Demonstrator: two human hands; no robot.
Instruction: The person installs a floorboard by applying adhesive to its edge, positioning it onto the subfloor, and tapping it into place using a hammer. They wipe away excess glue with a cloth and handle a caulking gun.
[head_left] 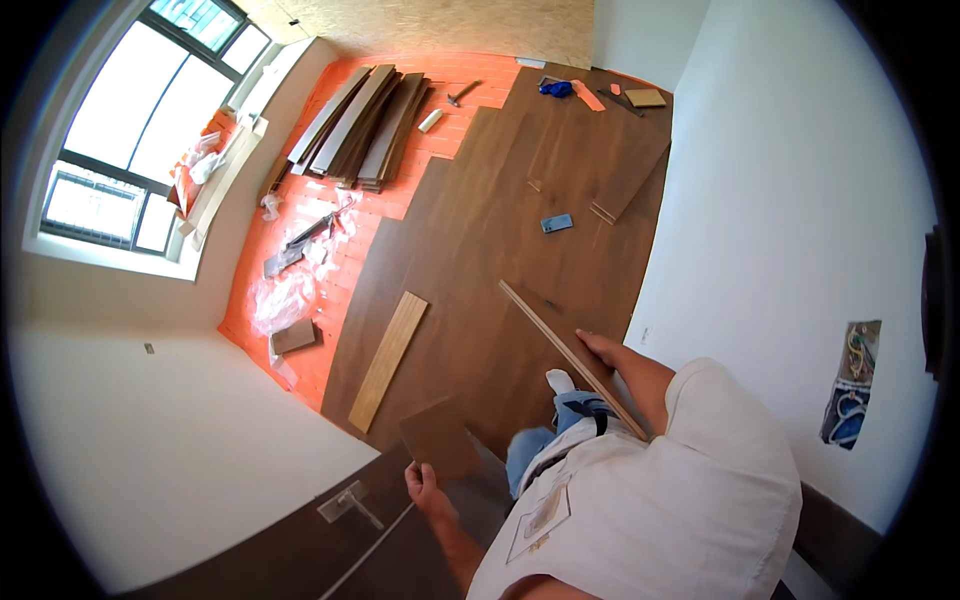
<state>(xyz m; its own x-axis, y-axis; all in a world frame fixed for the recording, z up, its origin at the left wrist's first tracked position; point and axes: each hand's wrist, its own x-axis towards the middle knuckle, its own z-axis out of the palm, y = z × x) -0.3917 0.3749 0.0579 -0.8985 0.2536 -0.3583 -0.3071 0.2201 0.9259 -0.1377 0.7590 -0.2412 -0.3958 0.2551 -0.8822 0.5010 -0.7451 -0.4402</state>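
Observation:
My left hand is closed on the edge of a short cut piece of brown floorboard, held out at the lower middle beside a door handle. A longer floorboard stands on edge, slanting along my right side. My right hand grips it from the wall side, the fingers partly hidden behind the board. Below both hands lies the laid brown wood floor. A lighter wood plank, seemingly lying face down, rests on that floor ahead of my left hand.
Stacked floorboards, a hammer and plastic wrap lie on orange underlay. A blue phone and another board are on the floor near the white wall. A door handle juts out at lower left.

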